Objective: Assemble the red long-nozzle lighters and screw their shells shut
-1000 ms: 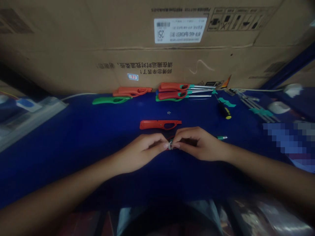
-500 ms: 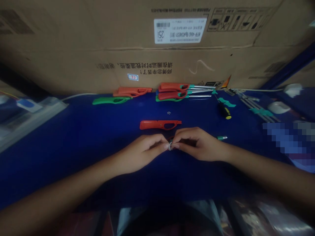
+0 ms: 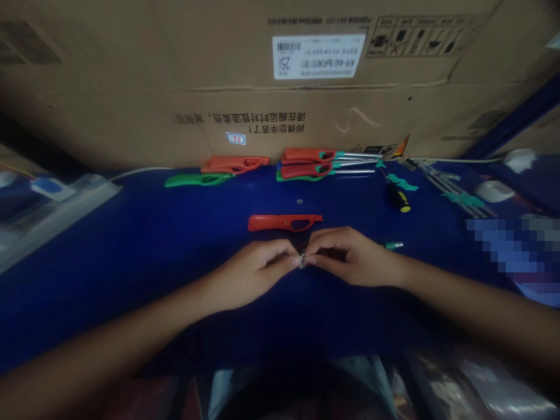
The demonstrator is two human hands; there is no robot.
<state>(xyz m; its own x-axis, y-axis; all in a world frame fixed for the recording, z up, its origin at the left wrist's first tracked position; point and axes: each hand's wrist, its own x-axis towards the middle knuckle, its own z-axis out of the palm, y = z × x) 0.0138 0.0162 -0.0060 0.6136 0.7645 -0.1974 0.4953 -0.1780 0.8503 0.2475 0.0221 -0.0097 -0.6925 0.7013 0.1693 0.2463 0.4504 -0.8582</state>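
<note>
My left hand and my right hand meet at the middle of the blue table, fingertips pinched together on a small shiny part. Under my right hand lies a long lighter whose green and metal tip sticks out to the right; most of it is hidden. A red lighter shell half lies just beyond my hands.
Red and green lighter shells and assembled lighters with metal rods lie along a big cardboard box at the back. A yellow-and-black screwdriver and metal rods with green pieces lie right. A clear tray sits left.
</note>
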